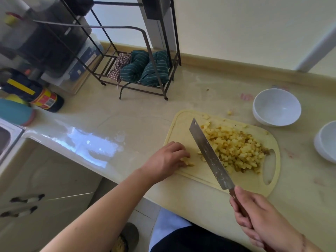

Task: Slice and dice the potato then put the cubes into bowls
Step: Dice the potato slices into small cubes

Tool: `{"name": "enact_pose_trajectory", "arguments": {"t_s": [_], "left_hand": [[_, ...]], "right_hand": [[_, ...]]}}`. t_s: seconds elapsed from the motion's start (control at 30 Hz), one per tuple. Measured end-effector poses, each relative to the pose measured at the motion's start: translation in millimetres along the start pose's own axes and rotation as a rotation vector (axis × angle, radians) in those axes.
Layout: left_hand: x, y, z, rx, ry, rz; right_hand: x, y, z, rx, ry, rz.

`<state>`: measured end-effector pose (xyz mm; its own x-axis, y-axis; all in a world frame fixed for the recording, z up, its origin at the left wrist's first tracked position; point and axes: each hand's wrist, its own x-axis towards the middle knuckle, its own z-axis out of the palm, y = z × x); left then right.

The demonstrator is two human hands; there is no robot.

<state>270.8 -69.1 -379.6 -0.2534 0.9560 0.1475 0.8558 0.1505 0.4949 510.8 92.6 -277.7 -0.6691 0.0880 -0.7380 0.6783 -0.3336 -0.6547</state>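
Since nearly all the potato is already cubed, what's left to cut is tiny: a last few sticks of potato [188, 161] lying on the near-left part of the cutting board [183, 133], tucked right under the fingertips of the left hand [166, 159]. That hand is curled down over them, pinching or pinning them in place (hard to tell which from where I'm standing). Just to the right of that bit sits the big heap of cubes [238, 148], spread across the middle and right of the board. The knife [209, 154] stands between the two, its long blade running diagonally from the board's far side back toward the person, with the right hand [261, 219] wrapped firmly round the handle at the near edge. So the remaining piece lies left of the blade, and the left hand is clearly the closer one; my guess is the next cut needs the blade to shift a touch leftward onto it, fingers kept well tucked. Two white bowls, one [276, 106] beyond the board's far right corner and another [327, 140] further right at the frame edge, both look empty so far. Off to the left there's a wire rack [127, 51] with rolled cloths.
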Motion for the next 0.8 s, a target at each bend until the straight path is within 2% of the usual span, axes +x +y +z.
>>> {"name": "enact_pose_trajectory", "arguments": {"t_s": [0.23,0.47,0.8], "left_hand": [[7,-2,-7,0.058,0.062,0.009],[24,-2,-14,-0.078,-0.040,-0.002],[25,0,-9,-0.027,0.106,-0.011]], "right_hand": [[0,-2,-1,-0.024,0.016,0.024],[-2,-1,-6,-0.011,0.028,0.034],[-1,2,-7,-0.033,0.020,0.006]]}}
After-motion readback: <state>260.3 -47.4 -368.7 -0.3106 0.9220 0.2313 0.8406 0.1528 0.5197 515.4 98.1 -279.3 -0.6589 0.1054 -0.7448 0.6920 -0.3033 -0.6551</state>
